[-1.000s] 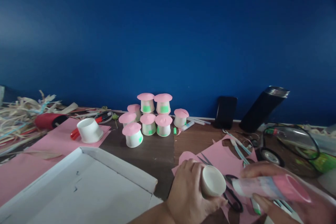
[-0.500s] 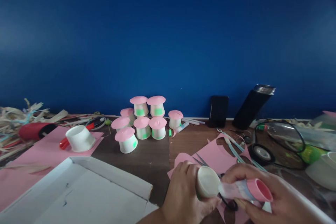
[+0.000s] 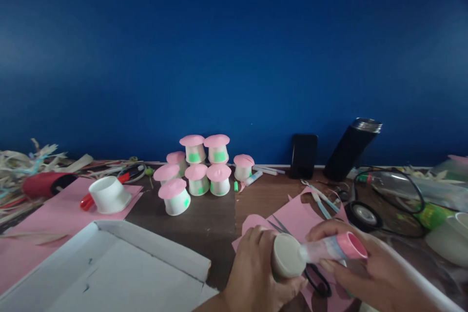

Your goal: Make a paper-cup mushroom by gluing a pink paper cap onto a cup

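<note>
Two grips, right of our box [image 3: 175, 253]
Our left hand [image 3: 252, 273] grasps the cup [image 3: 287, 256], seemingly to steady it; our right hand [image 3: 373, 268] pinches the tube [image 3: 325, 249] sideways, probably so its tip [image 3: 303, 252] meets the cup's edge.

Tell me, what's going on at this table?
A person is working with both bare hands. The left hand grips a small, round white cup, while the right hand holds a pink-and-clear plastic tube with its narrow tip at the cup's edge. Behind them stand several white cups with round pink paper tops and green patches, two stacked above others. Another white cup, without a pink top, sits off to the left on flat pink paper.
</note>
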`<action>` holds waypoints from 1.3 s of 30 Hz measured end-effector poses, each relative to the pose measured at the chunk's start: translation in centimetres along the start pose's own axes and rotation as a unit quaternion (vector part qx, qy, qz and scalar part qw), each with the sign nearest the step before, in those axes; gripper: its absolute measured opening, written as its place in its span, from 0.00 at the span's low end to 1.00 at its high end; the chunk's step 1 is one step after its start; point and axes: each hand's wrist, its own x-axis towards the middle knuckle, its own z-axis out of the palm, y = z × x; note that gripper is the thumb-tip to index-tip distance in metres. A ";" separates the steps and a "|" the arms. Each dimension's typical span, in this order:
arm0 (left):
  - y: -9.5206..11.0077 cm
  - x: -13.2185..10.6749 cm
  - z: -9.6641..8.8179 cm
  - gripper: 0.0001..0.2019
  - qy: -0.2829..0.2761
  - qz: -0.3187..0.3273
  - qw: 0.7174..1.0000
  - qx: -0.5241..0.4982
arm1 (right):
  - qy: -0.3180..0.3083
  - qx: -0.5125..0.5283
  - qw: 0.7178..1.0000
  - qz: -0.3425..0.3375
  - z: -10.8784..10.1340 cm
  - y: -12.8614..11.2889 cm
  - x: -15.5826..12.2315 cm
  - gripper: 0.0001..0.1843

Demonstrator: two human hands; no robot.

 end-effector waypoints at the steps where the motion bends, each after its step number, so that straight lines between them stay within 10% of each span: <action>1: 0.0 0.0 0.1 0.24 0.002 0.001 1.000 0.001 | 0.008 0.017 1.000 0.015 0.2 0.0 0.1 0.08; 9: -0.2 -0.2 0.2 0.25 -0.005 -0.023 1.000 0.000 | 0.131 0.042 0.990 0.033 0.2 1.2 0.5 0.12; 16: -0.1 -0.2 0.0 0.25 -0.010 -0.019 1.000 -0.001 | 0.071 0.050 0.996 -0.024 0.7 2.3 0.3 0.17; 32: 0.0 -0.1 -0.1 0.25 -0.020 -0.027 0.999 -0.024 | 0.193 -0.040 0.980 -0.031 2.8 2.2 3.0 0.22; 39: -0.2 -0.1 0.3 0.27 -0.014 -0.019 1.000 -0.005 | 0.141 -0.041 0.987 -0.060 3.0 1.6 1.8 0.22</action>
